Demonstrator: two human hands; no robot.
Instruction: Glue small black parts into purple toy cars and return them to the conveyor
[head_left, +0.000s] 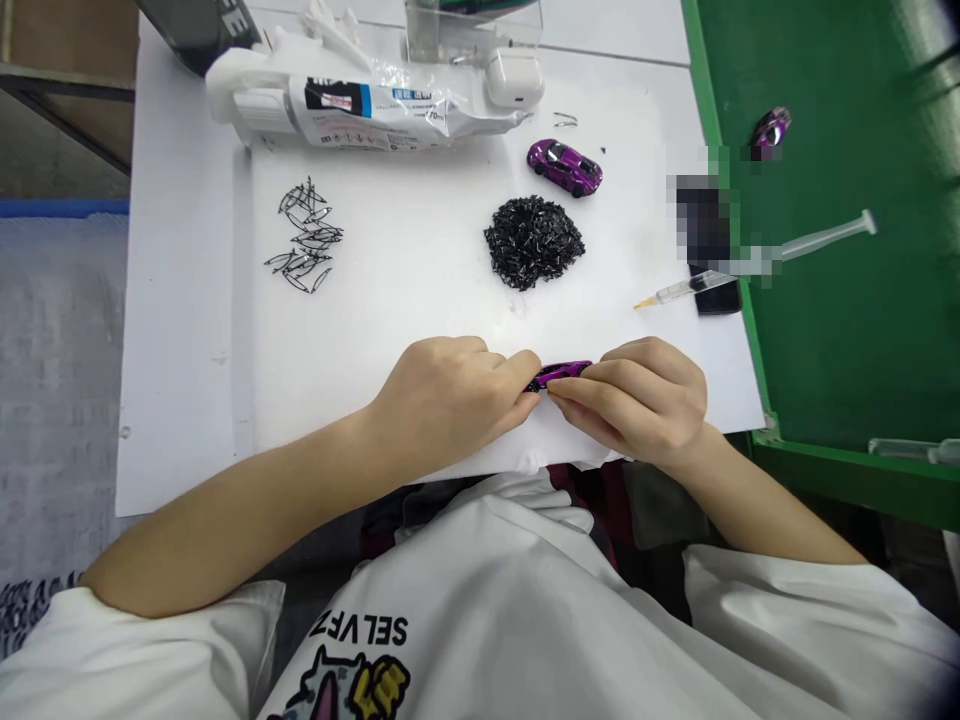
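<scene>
Near the front edge of the white table, a small purple toy car (561,375) is pinched between both hands. My left hand (461,395) grips its left end with thumb and forefinger. The fingers of my right hand (645,395) close on its right end and near side, hiding part of the body. Beyond the hands lies a heap of small black plastic pieces (534,243). A second purple toy car (564,168) rests just behind that heap. Off to the left, thin black looped pieces (306,238) are scattered.
A large white glue tube (375,112) lies across the back, with a white earbud case (516,78) by it. At right, a syringe (690,287) with a yellow tip crosses a dark phone (716,297). Another purple car (771,130) sits on the green surface (847,330).
</scene>
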